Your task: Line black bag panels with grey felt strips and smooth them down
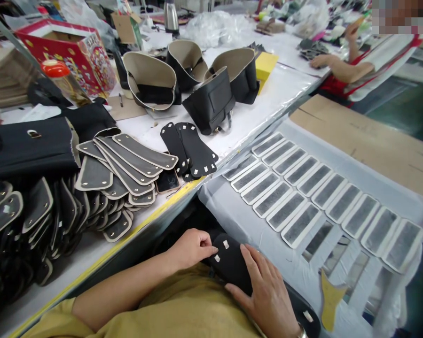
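A long black panel point(234, 263) with rounded ends and small white tabs lies across my lap. My left hand point(192, 246) is closed at its far end, the thumb touching the panel beside a white tab point(217, 258). What the curled fingers hold, if anything, is hidden. My right hand point(264, 291) spans the panel's middle, with the thumb at one edge and the fingers at the other. Another white tab point(308, 316) shows at the near end, past my right wrist. Similar black panels with white tabs point(196, 150) rest on the white table point(141, 126) ahead.
Light-edged dark pieces point(134, 162) fan over a large pile at left. Black bag bodies point(211, 101) stand behind. Rows of light-bordered rectangles point(305, 218) lie on a grey-covered surface at right, near a yellow forked piece point(331, 298). A co-worker's arm point(352, 70) reaches in at upper right.
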`<act>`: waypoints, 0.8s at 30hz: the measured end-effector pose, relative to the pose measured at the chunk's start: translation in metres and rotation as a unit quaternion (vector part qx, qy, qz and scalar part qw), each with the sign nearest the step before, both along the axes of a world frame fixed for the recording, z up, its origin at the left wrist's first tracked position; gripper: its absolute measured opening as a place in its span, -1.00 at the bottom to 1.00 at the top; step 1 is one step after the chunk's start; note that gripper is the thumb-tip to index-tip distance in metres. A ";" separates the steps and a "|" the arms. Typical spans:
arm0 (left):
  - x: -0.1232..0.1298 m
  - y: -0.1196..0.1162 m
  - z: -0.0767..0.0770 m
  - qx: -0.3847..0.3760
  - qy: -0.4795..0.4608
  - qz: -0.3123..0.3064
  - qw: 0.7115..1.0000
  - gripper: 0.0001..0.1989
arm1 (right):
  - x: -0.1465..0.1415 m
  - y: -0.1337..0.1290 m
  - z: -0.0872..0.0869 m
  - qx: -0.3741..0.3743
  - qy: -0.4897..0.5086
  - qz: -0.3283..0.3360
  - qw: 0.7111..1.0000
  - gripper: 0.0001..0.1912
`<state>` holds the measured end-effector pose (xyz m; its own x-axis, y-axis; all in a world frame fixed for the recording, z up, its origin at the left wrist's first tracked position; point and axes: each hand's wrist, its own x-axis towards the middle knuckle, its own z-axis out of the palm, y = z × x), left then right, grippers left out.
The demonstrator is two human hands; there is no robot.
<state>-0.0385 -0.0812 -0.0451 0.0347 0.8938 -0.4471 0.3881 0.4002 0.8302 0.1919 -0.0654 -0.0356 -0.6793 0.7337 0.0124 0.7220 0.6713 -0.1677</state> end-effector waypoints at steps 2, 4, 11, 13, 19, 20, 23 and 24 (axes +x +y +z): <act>-0.002 0.002 0.000 0.005 0.004 -0.007 1.000 -0.76 | -0.004 0.001 0.000 -0.001 -0.010 0.002 1.000 -0.24; -0.006 0.005 -0.002 0.019 0.018 -0.022 0.999 -0.74 | -0.006 0.001 0.000 0.001 -0.017 0.003 1.000 -0.28; -0.028 0.022 -0.021 -0.083 -0.101 -0.067 0.989 -0.61 | -0.009 -0.001 0.001 0.006 -0.024 0.000 1.000 -0.29; -0.029 0.023 -0.026 -0.109 -0.157 -0.058 0.980 -0.62 | -0.010 -0.002 0.001 0.007 -0.030 0.003 1.000 -0.29; -0.024 0.022 -0.029 -0.125 -0.260 -0.034 0.957 -0.67 | -0.010 -0.001 0.003 0.025 -0.038 0.066 0.997 -0.41; -0.024 0.022 -0.029 -0.130 -0.272 -0.030 0.953 -0.67 | -0.010 0.000 0.004 0.026 -0.040 0.077 0.996 -0.43; -0.025 0.022 -0.028 -0.140 -0.292 -0.020 0.946 -0.67 | -0.011 0.000 0.004 0.025 -0.046 0.098 0.994 -0.47; -0.025 0.021 -0.027 -0.141 -0.295 -0.017 0.945 -0.68 | -0.012 0.000 0.004 0.026 -0.048 0.101 0.993 -0.48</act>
